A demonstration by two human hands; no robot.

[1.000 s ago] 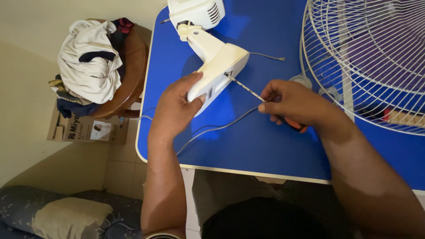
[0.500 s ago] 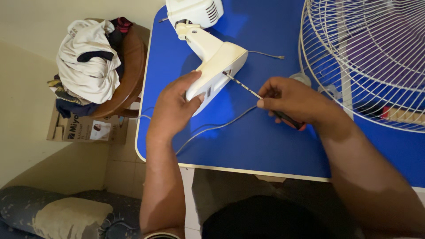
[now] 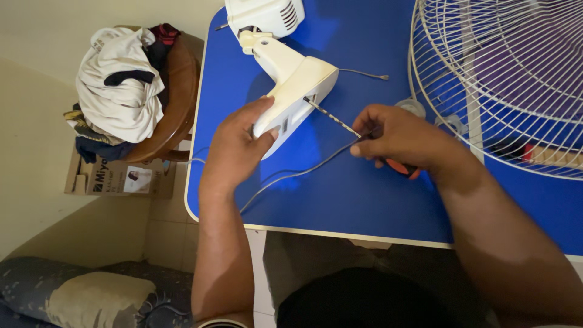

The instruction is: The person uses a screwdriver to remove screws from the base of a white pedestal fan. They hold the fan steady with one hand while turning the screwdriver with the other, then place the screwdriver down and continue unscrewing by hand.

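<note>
Two hands work on one white plastic fan body point(image 3: 291, 91) lying on the blue worktop point(image 3: 340, 188). The left hand point(image 3: 238, 146) is closed around its lower end, thumb on one side and fingers wrapped over the edge, pinning it down. The right hand point(image 3: 398, 138) grips a screwdriver point(image 3: 340, 120) by its orange handle, most of which is hidden under the fingers; the thin metal shaft runs up and to the left, and its tip sits in a hole in the side of the fan body.

The fan body looks like a hollow, stiff plastic shell, probably light and smooth enough to slide on the worktop, so a firm hold at the broad lower end seems right. Its long axis runs diagonally, from the left hand up to the vented motor housing point(image 3: 267, 15) at the far edge. The screwdriver is rigid and narrow, best held at the handle.

A thin grey cord point(image 3: 297, 175) trails across the worktop between the hands. A white wire fan guard point(image 3: 504, 79) lies to the right, well apart from the fan body.
</note>
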